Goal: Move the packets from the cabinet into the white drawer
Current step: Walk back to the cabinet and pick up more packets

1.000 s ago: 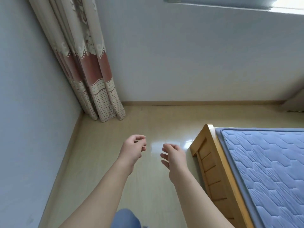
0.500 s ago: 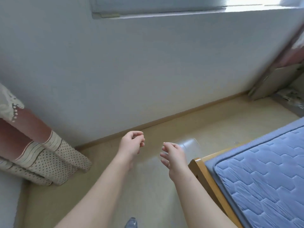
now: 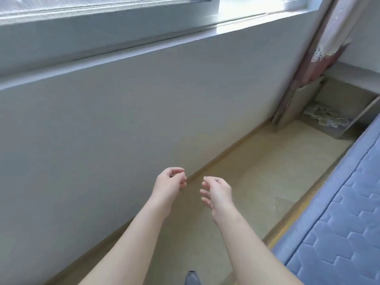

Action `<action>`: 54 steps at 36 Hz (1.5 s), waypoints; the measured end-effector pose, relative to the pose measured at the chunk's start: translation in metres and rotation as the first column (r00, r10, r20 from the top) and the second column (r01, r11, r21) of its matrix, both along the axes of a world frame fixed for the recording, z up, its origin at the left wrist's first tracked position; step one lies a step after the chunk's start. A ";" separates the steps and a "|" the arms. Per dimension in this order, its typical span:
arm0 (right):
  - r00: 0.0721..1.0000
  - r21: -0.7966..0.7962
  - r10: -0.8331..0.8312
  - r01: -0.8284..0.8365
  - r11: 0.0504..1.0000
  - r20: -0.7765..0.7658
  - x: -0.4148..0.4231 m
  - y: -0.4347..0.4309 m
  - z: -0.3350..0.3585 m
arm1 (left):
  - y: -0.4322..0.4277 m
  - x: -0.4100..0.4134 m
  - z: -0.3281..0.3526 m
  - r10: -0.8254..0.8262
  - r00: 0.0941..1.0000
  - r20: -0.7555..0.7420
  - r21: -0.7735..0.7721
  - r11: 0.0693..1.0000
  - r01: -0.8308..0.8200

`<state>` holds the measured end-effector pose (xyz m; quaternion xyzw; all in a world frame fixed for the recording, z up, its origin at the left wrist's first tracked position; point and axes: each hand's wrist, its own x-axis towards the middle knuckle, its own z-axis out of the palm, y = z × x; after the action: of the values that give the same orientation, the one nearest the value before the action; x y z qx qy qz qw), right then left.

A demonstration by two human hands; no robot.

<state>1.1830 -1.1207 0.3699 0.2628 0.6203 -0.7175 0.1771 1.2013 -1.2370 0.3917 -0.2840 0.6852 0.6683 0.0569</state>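
**A:** A bare wall under a window, pale floor, a blue mattress along the right. Where are the packets?

**B:** Far right corner, lying inside the open cabinet below the curtain. Too blurred to count.

**A:** And the hands?

**B:** The left hand and right hand hang side by side, fingers loosely curled, holding nothing, well apart from the cabinet.

**A:** The white drawer?

**B:** Out of view. I'd judge that the packets in sight all remain to be carried.
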 end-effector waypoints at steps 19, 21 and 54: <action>0.937 0.010 -0.348 0.348 0.937 0.040 -0.372 0.088 -0.020 | 0.090 -0.423 -0.013 -0.375 0.927 -0.011 -0.004 0.927 0.375; 0.914 0.007 -0.404 0.405 0.914 0.043 -0.406 0.104 -0.017 | 0.108 -0.462 -0.012 -0.433 0.902 0.001 -0.031 0.901 0.432; 0.679 0.018 -0.732 0.732 0.681 0.058 -0.858 0.557 -0.043 | 0.582 -0.959 -0.057 -0.723 0.688 0.066 -0.029 0.688 0.725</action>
<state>0.3246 -0.5635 0.3268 0.5097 0.4556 -0.7222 -0.1048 0.2427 -0.6554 0.3342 -0.0085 0.7574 0.5662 0.3251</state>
